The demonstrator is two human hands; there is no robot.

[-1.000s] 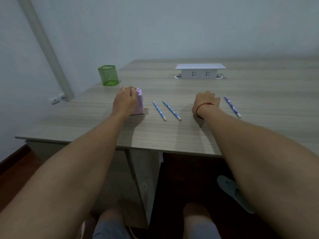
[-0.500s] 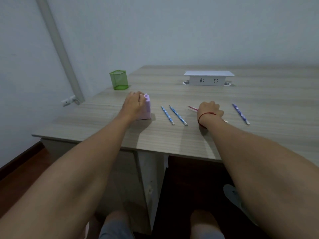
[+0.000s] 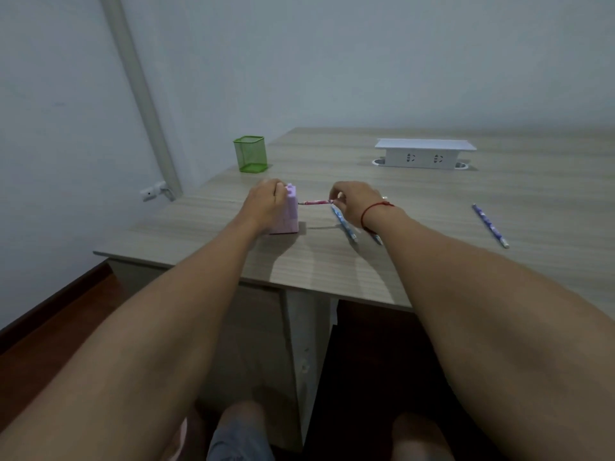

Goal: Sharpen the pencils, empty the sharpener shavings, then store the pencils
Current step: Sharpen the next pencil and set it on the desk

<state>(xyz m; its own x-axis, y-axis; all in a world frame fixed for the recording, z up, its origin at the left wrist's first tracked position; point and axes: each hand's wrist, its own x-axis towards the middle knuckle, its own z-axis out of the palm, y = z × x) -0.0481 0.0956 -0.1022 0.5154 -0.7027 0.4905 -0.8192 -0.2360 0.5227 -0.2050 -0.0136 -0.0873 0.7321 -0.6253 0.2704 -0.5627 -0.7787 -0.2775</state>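
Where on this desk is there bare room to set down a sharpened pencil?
Bare wood lies between the socket box and the purple pencil, and along the front edge below the sharpener. It is crowded between the sharpener and the blue pencils, where the right hand holds the pink pencil.

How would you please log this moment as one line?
left hand: steadying sharpener | right hand: pink pencil at sharpener | holder: empty
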